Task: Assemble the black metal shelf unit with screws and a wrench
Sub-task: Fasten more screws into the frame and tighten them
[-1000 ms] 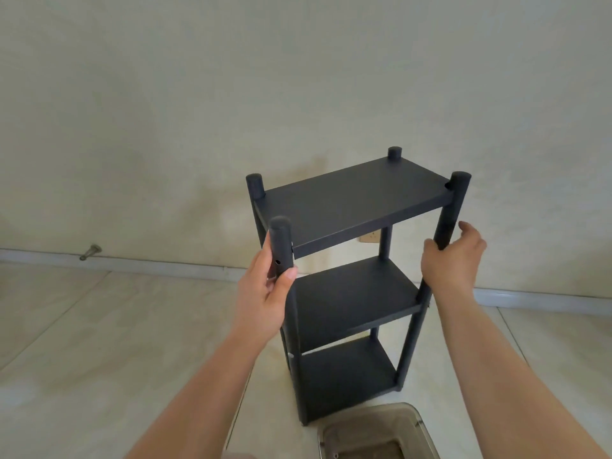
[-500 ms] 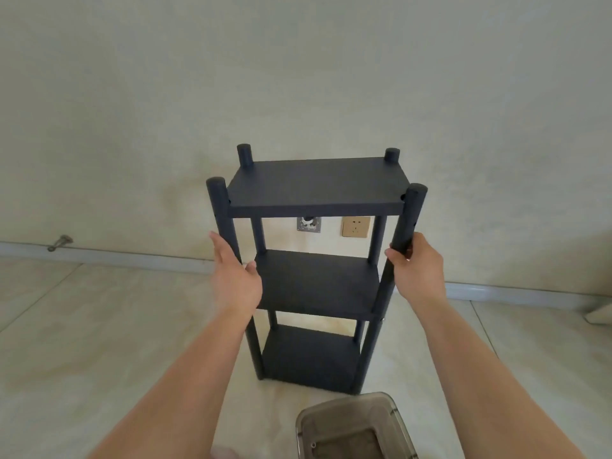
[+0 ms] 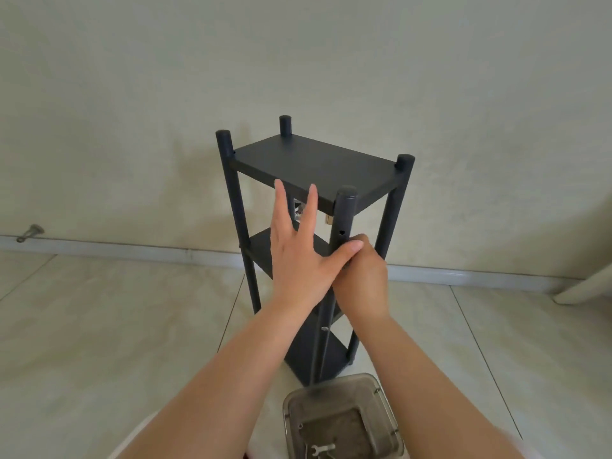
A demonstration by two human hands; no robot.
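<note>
Wrench [image 3: 320, 448] and a few small screws lie in a clear plastic tray [image 3: 384, 392] on the floor at the near edge of view, untouched by either hand. Just beyond it the black shelf unit [image 3: 314, 164] stands upright on the tiled floor, near the wall, all three shelves seated between four posts. Half a second ago it faced the camera squarely with one hand on each front post; now it has been turned so a corner post [image 3: 344, 213] points at the person, and both hands have come together on that post. The right hand [image 3: 362, 279] is curled round the post just below an empty screw hole, while the left hand [image 3: 298, 256] lies open, fingers spread and straight, its thumb pressed against the post and touching the right hand. Turning the unit reads as an inspection: the frame looks nearly complete, with that open hole probably still wanting a screw.
</note>
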